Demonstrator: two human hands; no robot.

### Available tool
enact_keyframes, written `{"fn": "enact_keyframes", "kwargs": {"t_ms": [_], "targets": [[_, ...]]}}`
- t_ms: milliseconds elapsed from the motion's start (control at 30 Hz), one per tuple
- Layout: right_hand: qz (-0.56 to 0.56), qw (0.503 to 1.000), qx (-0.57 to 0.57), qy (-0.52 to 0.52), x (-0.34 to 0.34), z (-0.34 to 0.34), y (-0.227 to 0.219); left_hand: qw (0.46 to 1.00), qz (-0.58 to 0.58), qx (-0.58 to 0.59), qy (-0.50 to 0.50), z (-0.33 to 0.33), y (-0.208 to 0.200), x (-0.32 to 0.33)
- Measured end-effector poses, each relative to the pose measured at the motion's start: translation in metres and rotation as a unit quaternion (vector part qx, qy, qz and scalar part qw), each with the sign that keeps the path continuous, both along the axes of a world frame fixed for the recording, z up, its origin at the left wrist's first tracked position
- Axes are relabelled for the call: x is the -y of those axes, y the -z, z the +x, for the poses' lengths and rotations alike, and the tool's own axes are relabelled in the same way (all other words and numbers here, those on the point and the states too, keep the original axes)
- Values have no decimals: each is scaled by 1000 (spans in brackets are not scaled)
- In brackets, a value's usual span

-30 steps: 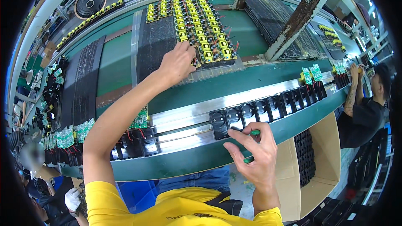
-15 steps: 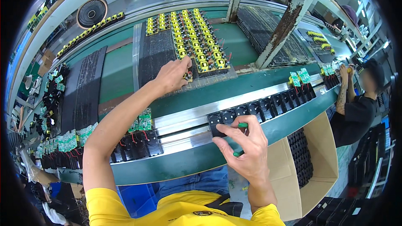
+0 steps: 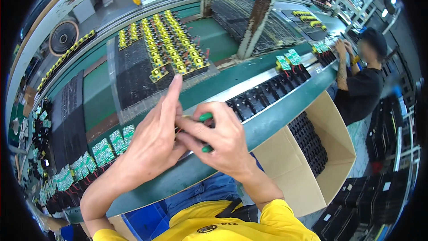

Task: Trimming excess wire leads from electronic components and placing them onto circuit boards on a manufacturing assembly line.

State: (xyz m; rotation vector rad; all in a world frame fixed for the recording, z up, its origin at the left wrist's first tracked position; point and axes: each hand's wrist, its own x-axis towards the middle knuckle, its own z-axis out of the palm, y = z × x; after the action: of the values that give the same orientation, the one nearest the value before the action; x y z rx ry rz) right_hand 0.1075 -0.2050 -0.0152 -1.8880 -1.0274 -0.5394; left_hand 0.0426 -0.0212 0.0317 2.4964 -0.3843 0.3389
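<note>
My left hand (image 3: 154, 140) is raised over the near edge of the bench, index finger stretched out, thumb and other fingers closed on a small circuit board that my hands almost wholly hide. Against it comes my right hand (image 3: 223, 140), wrapped round green-handled pliers (image 3: 205, 117). Both handle ends show, but the jaws are hidden between my hands. Beyond them, rows of circuit boards with yellow transformers (image 3: 171, 49) lie on a black mat (image 3: 133, 85). To the right of my right hand, a line of black plastic cases (image 3: 263, 96) sits along a metal rail.
Green boards (image 3: 103, 151) with red wires stand in cases at the left. An open carton (image 3: 336, 138) of black parts is at the right front. A rusty post (image 3: 257, 18) rises from the bench. A co-worker (image 3: 361, 76) handles parts at the far right.
My left hand has drawn back from the board rows with a board, toward my body. My right hand has moved left with the pliers to meet it. The view has swung to the right.
</note>
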Motion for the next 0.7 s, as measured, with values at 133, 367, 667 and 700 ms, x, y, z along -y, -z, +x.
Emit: {"fn": "enact_keyframes", "kwargs": {"t_ms": [133,367,667,700], "targets": [[95,985,-125,-75,13,-7,-5,982,-166,-77,47,-16,-5,2],[208,902,-301,-229,34,1,3,832,-416,-351,107,-25,1,-14],[262,937,-178,-150,38,0,12,783,-559,-272,25,-15,-1,24],[252,964,-51,-66,37,2,15,780,-553,-291,13,-15,-2,26]]}}
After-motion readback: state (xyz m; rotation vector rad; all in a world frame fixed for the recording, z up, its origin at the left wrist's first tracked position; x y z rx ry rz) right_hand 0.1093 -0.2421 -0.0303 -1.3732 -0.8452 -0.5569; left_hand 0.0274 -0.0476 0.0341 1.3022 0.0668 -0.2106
